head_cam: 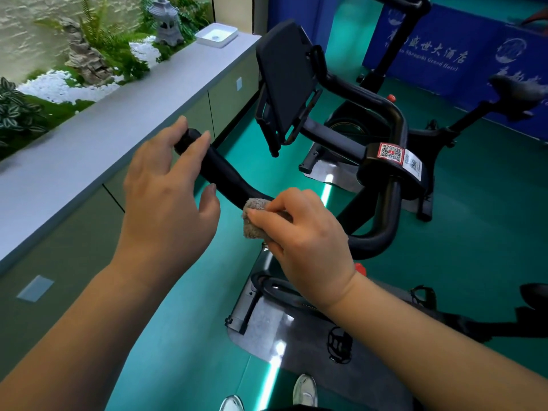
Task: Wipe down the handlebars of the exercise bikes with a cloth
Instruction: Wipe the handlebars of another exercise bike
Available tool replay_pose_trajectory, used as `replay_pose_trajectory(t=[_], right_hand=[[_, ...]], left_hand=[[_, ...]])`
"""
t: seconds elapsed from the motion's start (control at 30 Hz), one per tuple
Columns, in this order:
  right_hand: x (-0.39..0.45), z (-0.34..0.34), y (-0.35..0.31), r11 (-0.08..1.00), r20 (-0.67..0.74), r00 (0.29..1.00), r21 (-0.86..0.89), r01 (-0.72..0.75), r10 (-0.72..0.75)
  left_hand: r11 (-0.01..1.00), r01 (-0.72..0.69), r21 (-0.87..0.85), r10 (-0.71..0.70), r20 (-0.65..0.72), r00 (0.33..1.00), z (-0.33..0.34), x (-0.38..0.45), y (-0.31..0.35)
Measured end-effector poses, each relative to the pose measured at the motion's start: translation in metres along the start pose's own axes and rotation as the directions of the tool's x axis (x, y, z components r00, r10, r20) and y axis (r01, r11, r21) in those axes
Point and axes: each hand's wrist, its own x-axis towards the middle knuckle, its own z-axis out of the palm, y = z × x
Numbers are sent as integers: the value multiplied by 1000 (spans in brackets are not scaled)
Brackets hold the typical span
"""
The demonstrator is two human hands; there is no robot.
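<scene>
Two hands are seen at the handlebar. The cloth is pinched by the right hand against the bar's bend; the left hand is spread, loosely over the bar end. Firm pressure should be kept around the whole bar.

Both bare forearms are reaching forward toward the handlebar. The left hand is hovering over the handlebar's near end, fingers spread and loosely arched, thumb hanging beneath the bar; contact cannot be told. The right hand is curling its fingers around a grey cloth, pressing it against the handlebar's bend, wrist bent downward.
</scene>
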Motion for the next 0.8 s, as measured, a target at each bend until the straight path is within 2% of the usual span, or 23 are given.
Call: replay_pose_trajectory(t=[0.13, 0.23, 0.4, 0.47, 0.53, 0.57, 0.6, 0.63, 0.7, 0.73, 0.77, 0.8], right_hand=[[-23, -12, 6, 999, -1, 1000, -35, 1, -1], [-40, -21, 12, 996, -62, 997, -70, -51, 47], [-63, -30, 19, 989, -103, 987, -73, -131, 124], [-71, -33, 21, 982, -129, 975, -25, -185, 180], [-82, -36, 24, 947, -193, 928, 107, -302, 318], [-87, -39, 25, 895, -233, 867, 194, -402, 440], [-90, -43, 25, 798, -265, 757, 288, -529, 597], [-93, -46, 27, 648, -262, 596, 388, -655, 759], [-98, -45, 28, 269, -107, 254, 554, -787, 961], [-100, -42, 28, 123, -1, 154, 607, -785, 988], [-101, -39, 26, 23, 96, 110, 643, -765, 989], [-102, -35, 22, -33, 173, 107, 654, -756, 979]], left_hand=[[1000, 4, 21, -4, -11, 1000, 2, -4, 6], [998, -37, 52, 38, -19, 999, 4, -8, 11], [997, -76, 33, 74, 44, 996, 11, -17, 21], [996, -90, 27, 88, 51, 995, 13, -19, 21], [995, -95, 22, 94, 46, 995, 15, -19, 20], [995, -96, 22, 95, 42, 995, 15, -19, 20], [995, -99, 24, 98, 39, 994, 15, -19, 20], [994, -103, 27, 102, 33, 994, 16, -19, 20], [993, -113, 30, 113, 18, 993, 17, -19, 20], [993, -116, 31, 116, 10, 993, 18, -19, 20], [993, -117, 32, 117, 2, 993, 19, -19, 21], [993, -116, 33, 116, -2, 993, 19, -19, 21]])
